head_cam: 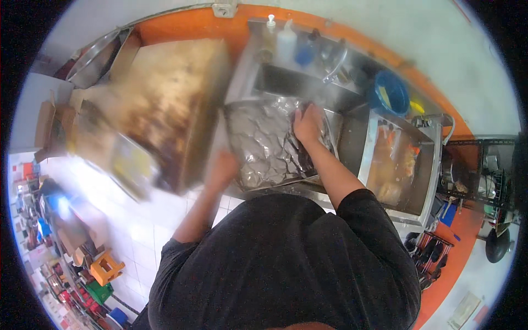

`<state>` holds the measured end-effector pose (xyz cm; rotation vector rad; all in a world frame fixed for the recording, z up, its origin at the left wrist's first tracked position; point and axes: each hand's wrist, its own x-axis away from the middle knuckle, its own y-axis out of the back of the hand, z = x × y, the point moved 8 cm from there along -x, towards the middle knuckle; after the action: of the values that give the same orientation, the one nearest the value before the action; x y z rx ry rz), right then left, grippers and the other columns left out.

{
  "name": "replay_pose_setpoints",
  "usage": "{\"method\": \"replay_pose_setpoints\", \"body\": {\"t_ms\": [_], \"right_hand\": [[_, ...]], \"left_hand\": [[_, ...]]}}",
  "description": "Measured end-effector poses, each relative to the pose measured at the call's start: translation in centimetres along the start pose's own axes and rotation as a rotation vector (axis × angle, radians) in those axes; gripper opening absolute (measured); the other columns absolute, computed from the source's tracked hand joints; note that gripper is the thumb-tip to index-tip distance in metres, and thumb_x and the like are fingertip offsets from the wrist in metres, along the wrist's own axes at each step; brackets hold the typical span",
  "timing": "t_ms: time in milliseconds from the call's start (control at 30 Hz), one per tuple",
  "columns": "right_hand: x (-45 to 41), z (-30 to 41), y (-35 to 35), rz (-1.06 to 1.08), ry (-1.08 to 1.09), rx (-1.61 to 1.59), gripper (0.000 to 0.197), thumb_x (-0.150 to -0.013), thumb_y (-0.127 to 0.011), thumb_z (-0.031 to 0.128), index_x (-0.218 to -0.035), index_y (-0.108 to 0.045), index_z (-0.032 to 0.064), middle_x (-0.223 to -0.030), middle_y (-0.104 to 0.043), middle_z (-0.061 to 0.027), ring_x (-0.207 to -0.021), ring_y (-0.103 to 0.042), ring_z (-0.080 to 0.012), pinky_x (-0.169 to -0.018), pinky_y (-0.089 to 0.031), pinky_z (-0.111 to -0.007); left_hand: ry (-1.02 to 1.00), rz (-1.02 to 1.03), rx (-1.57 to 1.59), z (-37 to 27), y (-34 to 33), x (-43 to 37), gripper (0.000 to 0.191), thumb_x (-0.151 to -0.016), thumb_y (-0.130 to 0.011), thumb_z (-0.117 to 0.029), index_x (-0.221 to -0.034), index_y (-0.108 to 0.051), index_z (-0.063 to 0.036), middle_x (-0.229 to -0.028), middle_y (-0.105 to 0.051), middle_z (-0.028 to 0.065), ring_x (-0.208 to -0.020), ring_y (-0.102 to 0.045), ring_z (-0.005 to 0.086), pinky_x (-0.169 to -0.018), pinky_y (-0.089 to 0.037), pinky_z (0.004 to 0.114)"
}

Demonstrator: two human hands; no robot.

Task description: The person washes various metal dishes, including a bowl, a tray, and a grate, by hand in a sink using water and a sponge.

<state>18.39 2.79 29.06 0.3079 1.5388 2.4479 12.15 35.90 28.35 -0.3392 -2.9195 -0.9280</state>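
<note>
A broad, shiny grey sheet-like tray (264,142), its surface crinkled and glossy, lies tilted over the front of a stainless steel sink basin (278,80). My left hand (225,167), blurred, grips the tray's near left edge. My right hand (309,123) lies on the tray's upper right part, thumb apart from the other fingers. Anything under that palm is hidden. Beyond the tray, a curved metal faucet (338,66) reaches over the basin.
A second basin (429,181) at right holds murky brownish water with orange and pale items. Behind it sits a blue plastic tub (390,93). A pump bottle (270,35) and other bottles line the back ledge. A stained, wood-coloured surface (165,90) adjoins at left.
</note>
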Motion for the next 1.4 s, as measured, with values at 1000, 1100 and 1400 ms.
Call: {"method": "replay_pose_setpoints", "body": {"t_ms": [1000,1100,1400], "right_hand": [[-1.1,2.9,4.3,-0.442,0.079,-0.345,0.079,-0.102,-0.047,0.039,-0.154,-0.015,-0.009,-0.16,-0.012,-0.0347,-0.15,-0.009,-0.0497,-0.122,-0.006,-0.056],[0.4,6.0,6.4,-0.339,0.352,-0.441,0.073,-0.104,-0.046,0.032,-0.153,-0.015,-0.0124,-0.16,-0.012,-0.0354,-0.152,-0.01,-0.0461,-0.123,-0.009,-0.052],[-1.7,-2.3,5.4,-0.324,-0.249,-1.217,0.036,-0.1,-0.064,0.034,-0.106,-0.069,-0.0005,-0.092,-0.071,-0.0039,-0.085,-0.062,-0.0101,-0.078,-0.048,-0.027]], "left_hand": [[0.105,-0.086,-0.023,-11.3,1.7,0.7,0.029,-0.097,-0.055,-0.012,-0.123,-0.058,0.0016,-0.103,-0.07,0.0198,-0.097,-0.067,0.0331,-0.086,-0.051,0.041],[0.1,-0.156,-0.072,-11.5,2.8,1.6,0.03,-0.099,-0.055,-0.014,-0.125,-0.057,0.0002,-0.106,-0.07,0.0212,-0.098,-0.068,0.0359,-0.085,-0.051,0.043],[0.012,-0.191,-0.261,-11.5,5.2,2.1,0.035,-0.101,-0.055,-0.02,-0.131,-0.055,-0.003,-0.095,-0.07,0.0265,-0.087,-0.068,0.0483,-0.07,-0.053,0.05]]}}
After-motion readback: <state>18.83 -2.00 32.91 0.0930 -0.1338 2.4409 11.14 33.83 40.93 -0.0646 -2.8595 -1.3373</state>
